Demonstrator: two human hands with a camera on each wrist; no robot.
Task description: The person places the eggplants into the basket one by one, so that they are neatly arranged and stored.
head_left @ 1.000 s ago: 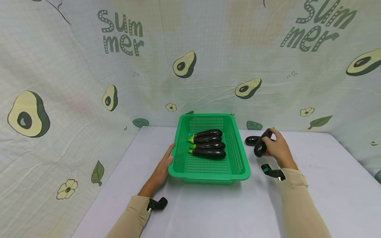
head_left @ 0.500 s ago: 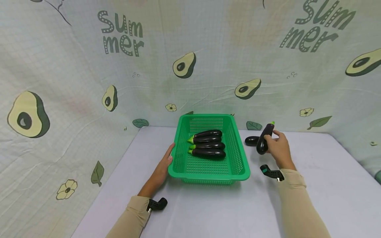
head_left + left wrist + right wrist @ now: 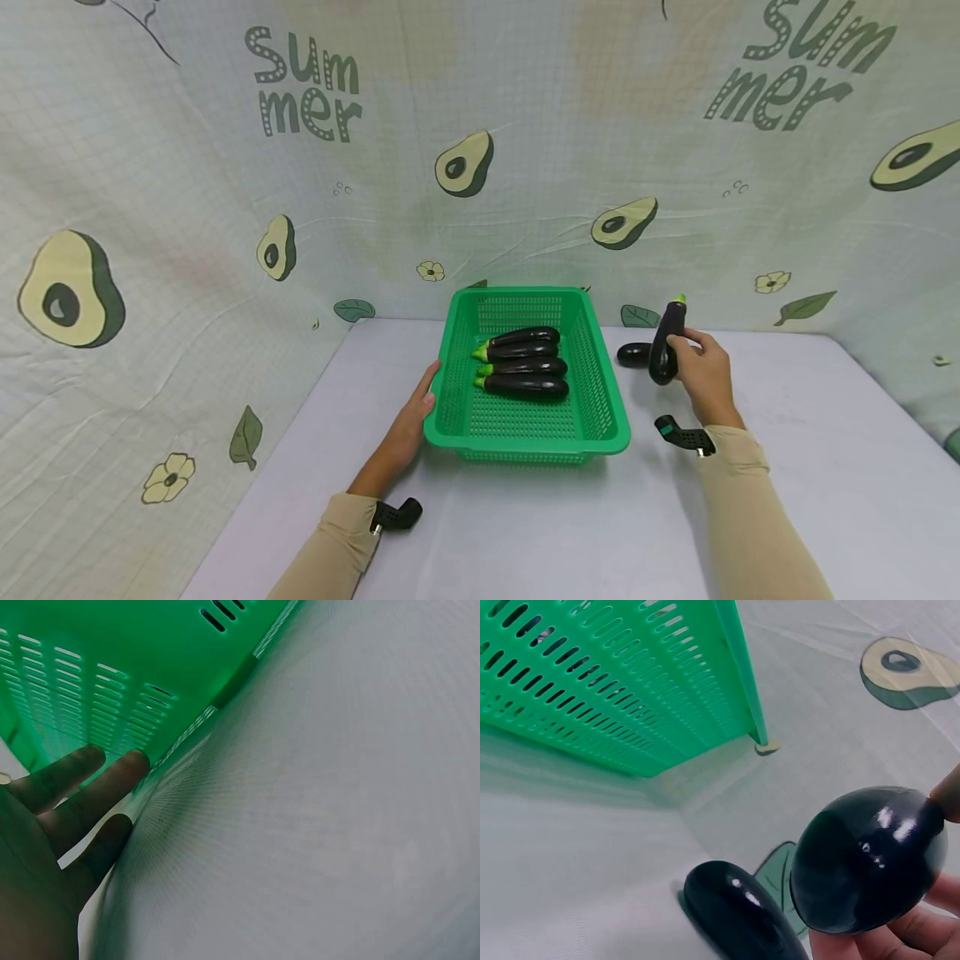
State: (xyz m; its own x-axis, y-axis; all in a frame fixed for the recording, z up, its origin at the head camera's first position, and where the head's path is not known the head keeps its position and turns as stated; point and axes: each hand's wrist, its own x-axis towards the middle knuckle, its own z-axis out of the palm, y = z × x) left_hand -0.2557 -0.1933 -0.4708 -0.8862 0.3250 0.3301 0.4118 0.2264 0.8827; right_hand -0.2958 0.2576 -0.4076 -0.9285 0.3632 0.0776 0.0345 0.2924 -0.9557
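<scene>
In the head view, my right hand (image 3: pixel 707 371) pinches a dark eggplant (image 3: pixel 666 346) above the table, its green stem end tilted up. Behind it a second eggplant (image 3: pixel 633 355) lies on the table, partly hidden; its rounded end (image 3: pixel 739 907) also shows in the right wrist view. Several eggplants (image 3: pixel 525 386) lie side by side in a green plastic basket (image 3: pixel 525 443), most with stem ends to the left. Against the basket's left side rests my left hand (image 3: pixel 408 421); in the left wrist view its fingers (image 3: pixel 112 784) extend fairly straight along the slotted wall.
The table (image 3: pixel 510 533) has a white cover. A pale cloth (image 3: pixel 390 217) printed with avocados, flowers and leaves hangs behind and to the sides. Each wrist carries a black camera mount (image 3: pixel 397 514).
The eggplant in my right hand has risen and swung more upright, with more of its stem end showing above the fingers. My left hand and the basket stay in place.
</scene>
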